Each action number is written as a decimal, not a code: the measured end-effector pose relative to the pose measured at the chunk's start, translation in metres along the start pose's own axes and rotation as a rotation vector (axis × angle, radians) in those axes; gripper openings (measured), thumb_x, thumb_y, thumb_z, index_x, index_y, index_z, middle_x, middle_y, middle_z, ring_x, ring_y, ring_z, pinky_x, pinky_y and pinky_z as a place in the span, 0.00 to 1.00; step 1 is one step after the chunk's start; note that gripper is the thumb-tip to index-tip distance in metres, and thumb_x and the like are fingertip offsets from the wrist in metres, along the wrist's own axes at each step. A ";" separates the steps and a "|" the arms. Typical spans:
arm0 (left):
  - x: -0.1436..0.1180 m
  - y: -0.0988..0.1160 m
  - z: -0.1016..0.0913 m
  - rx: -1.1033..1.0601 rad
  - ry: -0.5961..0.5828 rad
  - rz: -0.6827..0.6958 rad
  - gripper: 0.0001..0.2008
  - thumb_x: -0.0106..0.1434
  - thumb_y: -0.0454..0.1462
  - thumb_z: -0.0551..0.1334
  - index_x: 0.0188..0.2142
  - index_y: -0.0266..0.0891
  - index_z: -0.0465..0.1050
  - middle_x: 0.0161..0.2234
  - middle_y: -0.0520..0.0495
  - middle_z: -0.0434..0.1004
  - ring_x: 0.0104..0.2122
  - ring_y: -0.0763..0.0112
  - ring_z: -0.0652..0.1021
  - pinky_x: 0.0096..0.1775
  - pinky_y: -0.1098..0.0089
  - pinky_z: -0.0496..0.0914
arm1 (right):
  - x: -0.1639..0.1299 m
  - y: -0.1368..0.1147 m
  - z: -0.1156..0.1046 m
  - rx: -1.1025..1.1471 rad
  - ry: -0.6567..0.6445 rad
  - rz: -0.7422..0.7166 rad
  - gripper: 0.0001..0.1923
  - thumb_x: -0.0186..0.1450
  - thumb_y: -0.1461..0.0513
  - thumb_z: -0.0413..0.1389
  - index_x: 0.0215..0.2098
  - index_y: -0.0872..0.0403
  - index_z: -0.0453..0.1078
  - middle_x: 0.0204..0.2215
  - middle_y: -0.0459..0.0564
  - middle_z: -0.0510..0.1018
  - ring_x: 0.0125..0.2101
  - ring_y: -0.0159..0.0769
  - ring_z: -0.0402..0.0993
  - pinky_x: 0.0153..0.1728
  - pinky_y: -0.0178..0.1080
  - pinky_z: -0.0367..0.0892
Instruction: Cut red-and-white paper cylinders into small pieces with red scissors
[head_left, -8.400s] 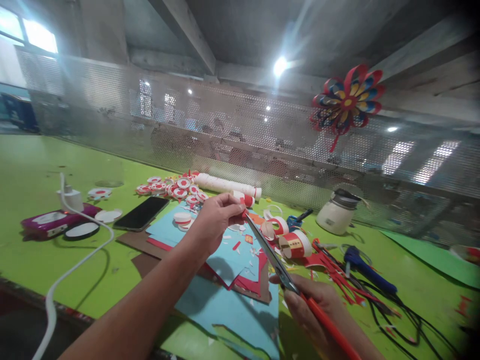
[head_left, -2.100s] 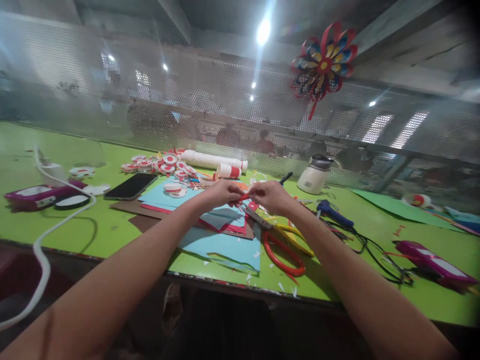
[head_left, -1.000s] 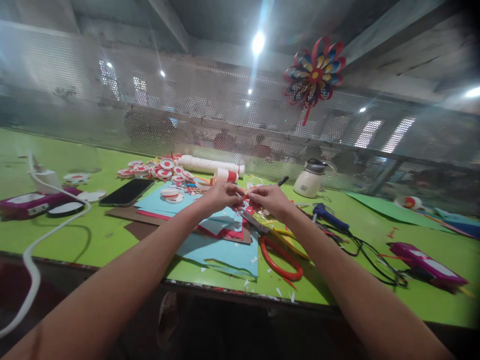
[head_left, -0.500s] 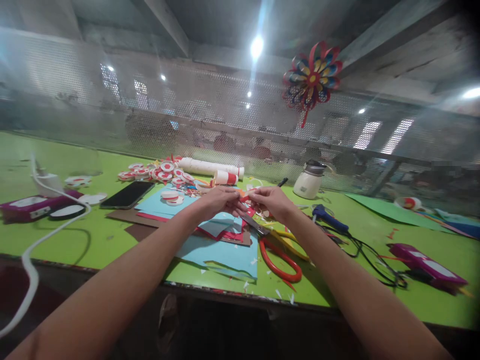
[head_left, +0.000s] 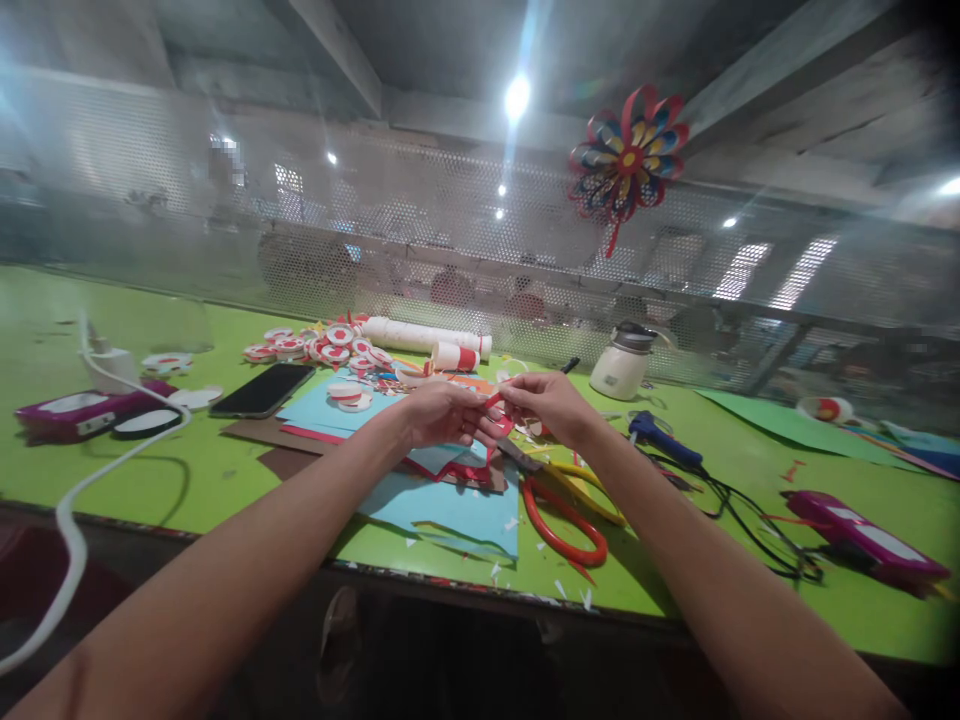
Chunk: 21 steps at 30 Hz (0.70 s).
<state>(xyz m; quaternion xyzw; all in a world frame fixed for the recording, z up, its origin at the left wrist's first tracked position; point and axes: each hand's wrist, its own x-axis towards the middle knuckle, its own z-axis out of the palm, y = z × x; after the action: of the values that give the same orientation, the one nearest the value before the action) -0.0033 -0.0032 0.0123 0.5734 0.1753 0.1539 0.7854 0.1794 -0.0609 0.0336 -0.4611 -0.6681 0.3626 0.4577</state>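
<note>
My left hand [head_left: 437, 412] and my right hand [head_left: 546, 404] meet above a pile of blue and red paper sheets [head_left: 442, 480] on the green table [head_left: 225, 470]. Between their fingertips they pinch a small red paper piece [head_left: 493, 400]. Red-handled scissors [head_left: 559, 505] lie on the table just below my right hand, blades pointing toward the paper pile.
Red-and-white paper discs [head_left: 322, 348] and white tubes [head_left: 427, 338] lie behind the pile. A black phone [head_left: 262, 390] and a purple device [head_left: 67, 412] with a white cable sit left. A white pot [head_left: 624, 365], blue glue gun [head_left: 664, 437], black cables and another purple device [head_left: 862, 525] stand right. A paper pinwheel [head_left: 628, 158] hangs on the mesh.
8.4 s ago my right hand held the scissors, cutting the red piece; now they lie on the table and both hands pinch the piece. In the last second the hands barely shifted.
</note>
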 end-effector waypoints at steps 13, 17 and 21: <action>0.000 -0.002 0.002 0.044 0.109 0.050 0.11 0.58 0.37 0.59 0.32 0.28 0.72 0.27 0.39 0.77 0.29 0.69 0.77 0.25 0.75 0.66 | -0.002 -0.003 -0.001 -0.074 0.012 -0.059 0.13 0.53 0.56 0.60 0.23 0.59 0.72 0.14 0.43 0.70 0.16 0.25 0.62 0.19 0.32 0.57; -0.002 -0.001 0.005 0.039 0.097 0.073 0.10 0.58 0.37 0.58 0.32 0.28 0.73 0.26 0.40 0.77 0.28 0.70 0.77 0.25 0.75 0.66 | -0.003 -0.005 -0.001 -0.059 0.012 -0.074 0.12 0.53 0.56 0.60 0.24 0.59 0.73 0.14 0.43 0.71 0.16 0.25 0.62 0.20 0.32 0.58; -0.004 -0.001 0.008 0.034 0.092 0.092 0.10 0.58 0.36 0.59 0.32 0.28 0.73 0.26 0.39 0.77 0.28 0.70 0.77 0.25 0.75 0.66 | -0.004 -0.005 0.001 -0.025 0.002 -0.082 0.12 0.54 0.57 0.60 0.23 0.59 0.73 0.13 0.42 0.70 0.15 0.24 0.62 0.19 0.32 0.57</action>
<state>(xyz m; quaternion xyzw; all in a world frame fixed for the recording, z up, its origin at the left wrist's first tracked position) -0.0036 -0.0118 0.0142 0.5864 0.1874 0.2131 0.7587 0.1777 -0.0659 0.0370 -0.4393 -0.6905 0.3346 0.4671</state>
